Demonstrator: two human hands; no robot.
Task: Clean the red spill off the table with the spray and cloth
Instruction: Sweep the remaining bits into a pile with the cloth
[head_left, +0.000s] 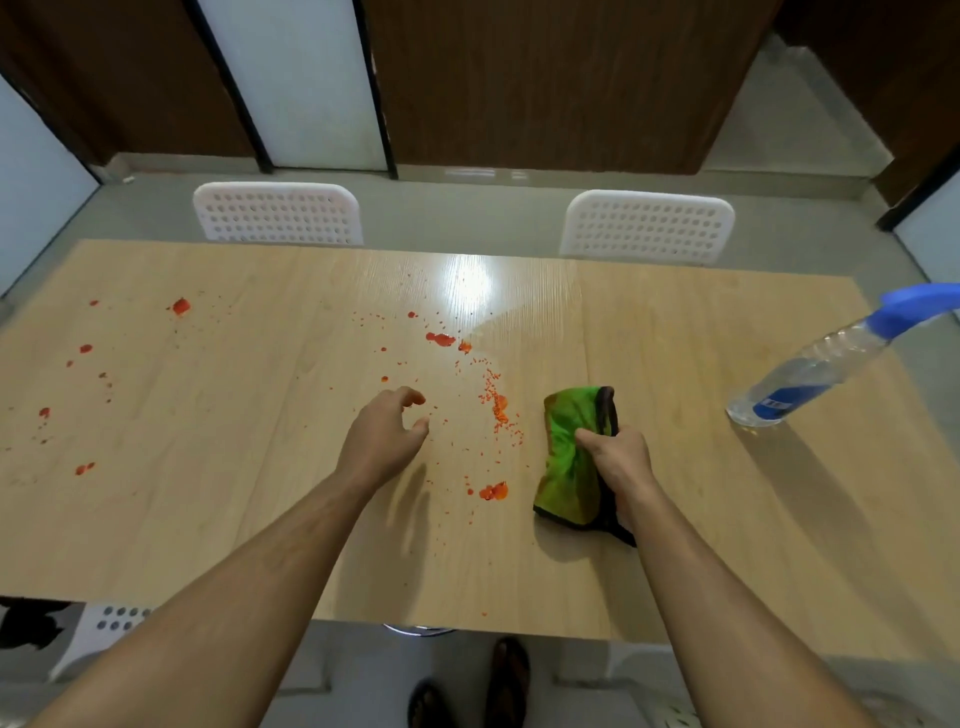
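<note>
The right hand is gripping the green cloth just right of the red spill; the left hand is hovering empty, fingers loosely curled. The cloth should sweep leftward, flat, gathering droplets inward.

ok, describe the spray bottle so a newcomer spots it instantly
Start at the wooden table and go to its far right edge. The spray bottle stands there, beyond the green cloth gripped by the right hand. It alone is clear plastic, with a blue trigger head.
</note>
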